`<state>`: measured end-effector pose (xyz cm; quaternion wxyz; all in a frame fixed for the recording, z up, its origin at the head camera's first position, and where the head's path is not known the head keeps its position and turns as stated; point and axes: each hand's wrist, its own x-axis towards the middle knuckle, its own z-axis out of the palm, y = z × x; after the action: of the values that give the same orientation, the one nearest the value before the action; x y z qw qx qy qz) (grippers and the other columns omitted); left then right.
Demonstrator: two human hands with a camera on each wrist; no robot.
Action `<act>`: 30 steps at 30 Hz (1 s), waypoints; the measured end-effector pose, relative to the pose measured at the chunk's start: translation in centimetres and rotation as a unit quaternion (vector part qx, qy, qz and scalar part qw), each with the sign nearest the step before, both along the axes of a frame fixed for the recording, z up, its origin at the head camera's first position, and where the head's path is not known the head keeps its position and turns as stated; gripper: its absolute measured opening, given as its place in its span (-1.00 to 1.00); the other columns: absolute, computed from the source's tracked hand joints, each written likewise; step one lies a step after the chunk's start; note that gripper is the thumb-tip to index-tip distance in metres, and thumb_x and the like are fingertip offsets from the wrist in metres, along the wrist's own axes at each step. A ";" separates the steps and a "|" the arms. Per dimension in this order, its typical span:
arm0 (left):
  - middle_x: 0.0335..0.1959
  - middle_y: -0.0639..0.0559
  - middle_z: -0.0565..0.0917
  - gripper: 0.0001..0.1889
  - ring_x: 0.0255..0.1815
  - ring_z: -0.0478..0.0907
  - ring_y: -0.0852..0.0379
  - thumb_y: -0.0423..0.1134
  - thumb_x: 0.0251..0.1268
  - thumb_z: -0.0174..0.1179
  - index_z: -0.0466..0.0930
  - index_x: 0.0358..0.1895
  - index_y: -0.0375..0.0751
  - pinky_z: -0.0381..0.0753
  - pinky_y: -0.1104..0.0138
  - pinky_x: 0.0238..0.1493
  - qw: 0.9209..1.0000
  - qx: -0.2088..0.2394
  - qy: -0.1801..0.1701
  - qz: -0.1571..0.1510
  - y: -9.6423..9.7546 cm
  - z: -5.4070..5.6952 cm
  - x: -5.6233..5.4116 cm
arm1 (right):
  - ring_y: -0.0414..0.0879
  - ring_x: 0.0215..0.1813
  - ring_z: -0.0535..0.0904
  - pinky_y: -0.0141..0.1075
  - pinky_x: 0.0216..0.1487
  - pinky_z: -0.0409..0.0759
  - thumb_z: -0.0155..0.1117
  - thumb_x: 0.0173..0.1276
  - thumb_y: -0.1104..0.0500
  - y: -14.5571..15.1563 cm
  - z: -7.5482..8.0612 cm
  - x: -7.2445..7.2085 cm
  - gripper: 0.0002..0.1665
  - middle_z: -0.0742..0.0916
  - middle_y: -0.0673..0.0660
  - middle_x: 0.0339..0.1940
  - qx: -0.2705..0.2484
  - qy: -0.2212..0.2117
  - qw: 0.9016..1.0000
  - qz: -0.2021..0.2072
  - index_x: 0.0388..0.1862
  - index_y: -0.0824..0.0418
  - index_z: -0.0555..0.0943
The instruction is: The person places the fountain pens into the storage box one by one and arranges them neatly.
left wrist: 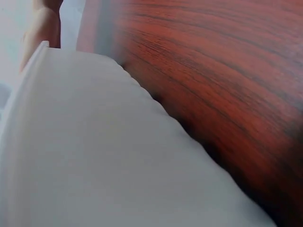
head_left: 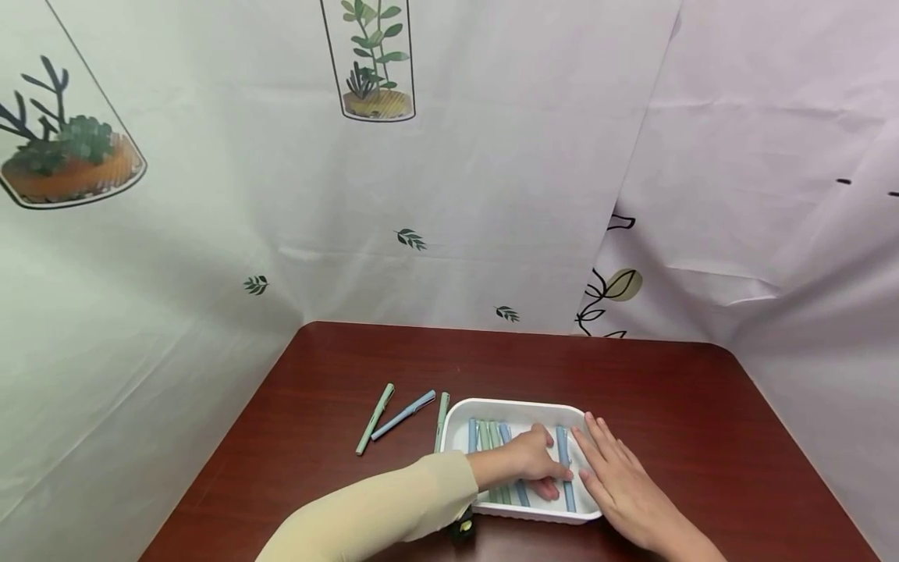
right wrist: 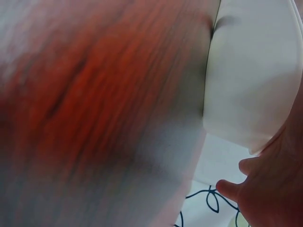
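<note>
A white tray [head_left: 520, 513] sits near the front of the table. Inside it, a row of blue and light green pens [head_left: 495, 437] lies side by side at the left, and one blue pen [head_left: 567, 492] lies apart near the right end. My left hand [head_left: 535, 459] reaches into the tray between them, fingers partly bent, one fingertip against the separate blue pen. With its fingers extended, my right hand [head_left: 621, 480] rests along the tray's right rim. The left wrist view shows mostly the tray's outer wall [left wrist: 109, 142]; the right wrist view shows the other end wall [right wrist: 251, 75].
Left of the tray on the dark red table [head_left: 337, 355] lie a green pen [head_left: 375, 419], a blue pen [head_left: 403, 415] and another green pen [head_left: 442, 421] close to the tray's edge. A patterned white curtain [head_left: 456, 195] hangs behind the table and along its sides.
</note>
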<state>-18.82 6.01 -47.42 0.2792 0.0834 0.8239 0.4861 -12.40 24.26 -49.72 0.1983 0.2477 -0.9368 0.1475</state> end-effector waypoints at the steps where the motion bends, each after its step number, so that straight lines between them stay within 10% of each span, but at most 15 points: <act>1: -0.71 -0.14 0.65 -0.56 -0.74 0.65 0.03 -0.37 0.18 0.45 0.36 -0.03 -0.27 0.66 0.30 -0.65 1.000 -0.004 0.008 -0.002 -0.2 0.2 0.0 | -0.35 0.64 -0.37 -0.59 0.48 -0.45 0.21 0.49 0.09 0.0 0.0 0.0 -0.34 0.37 0.38 0.53 -0.001 0.000 1.000 -0.001 0.52 0.23 0.38; 11: -0.53 0.10 0.63 -0.52 -0.71 0.58 0.13 -0.43 0.19 0.37 0.40 0.16 -0.32 0.62 0.31 -0.61 0.995 0.028 0.087 -0.047 -4.3 3.0 -0.2 | -0.40 0.63 -0.40 -0.60 0.45 -0.49 0.21 0.49 0.07 -0.1 0.1 0.2 -0.34 0.35 0.32 0.56 0.001 -0.022 1.000 -0.018 0.51 0.19 0.39; 19: -0.33 0.15 0.62 -0.53 -0.49 0.65 0.01 -0.34 0.29 0.33 0.42 0.22 -0.29 0.61 0.36 -0.52 0.986 0.019 0.155 -0.058 -9.0 5.7 -1.3 | 0.20 0.62 0.12 -0.50 0.50 -0.52 0.14 0.54 -0.10 -0.5 0.5 0.3 -0.33 0.28 0.25 0.62 0.007 -0.093 0.994 -0.056 0.55 0.05 0.36; 28: -0.23 0.12 0.67 -0.63 -0.21 0.60 0.18 -0.29 0.30 0.32 0.52 0.13 -0.24 0.58 0.31 -0.19 0.965 -0.034 0.259 0.002 -14.7 7.4 -3.2 | 0.22 0.62 0.12 -0.58 0.40 -0.57 0.12 0.54 -0.14 -0.6 0.5 0.2 -0.30 0.25 0.24 0.63 0.005 -0.105 0.993 -0.061 0.57 0.04 0.34; 30: -0.22 0.11 0.67 -0.63 -0.18 0.61 0.16 -0.28 0.29 0.34 0.53 0.12 -0.23 0.60 0.27 -0.16 0.965 -0.036 0.259 0.029 -16.0 7.6 -3.5 | 0.22 0.62 0.12 -0.33 0.59 -0.42 0.12 0.54 -0.15 -0.6 0.5 0.2 -0.30 0.25 0.24 0.63 0.006 -0.108 0.992 -0.062 0.57 0.03 0.34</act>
<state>-22.27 -10.02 -39.84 0.0445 0.1722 0.8873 0.4255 -12.17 23.65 -49.18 0.1037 0.1727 -0.9671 0.1552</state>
